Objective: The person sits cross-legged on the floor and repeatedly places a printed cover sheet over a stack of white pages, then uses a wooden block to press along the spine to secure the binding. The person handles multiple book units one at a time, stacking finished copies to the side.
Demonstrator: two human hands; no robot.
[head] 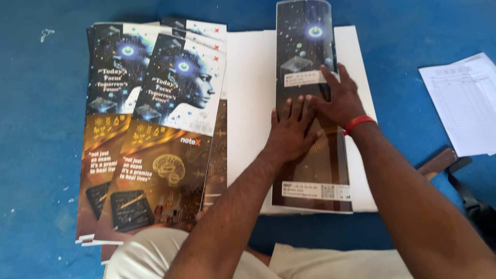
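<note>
Your left hand lies flat, fingers spread and released, on a long glossy cover sheet that rests lengthwise on a white paper stack on the blue floor; your right hand, a red band at its wrist, also presses open-palmed on the sheet, fingertips touching the left hand's, gripping nothing. To the left a fanned pile of printed covers overlaps the stack's edge, and a printed form lies well apart at right.
</note>
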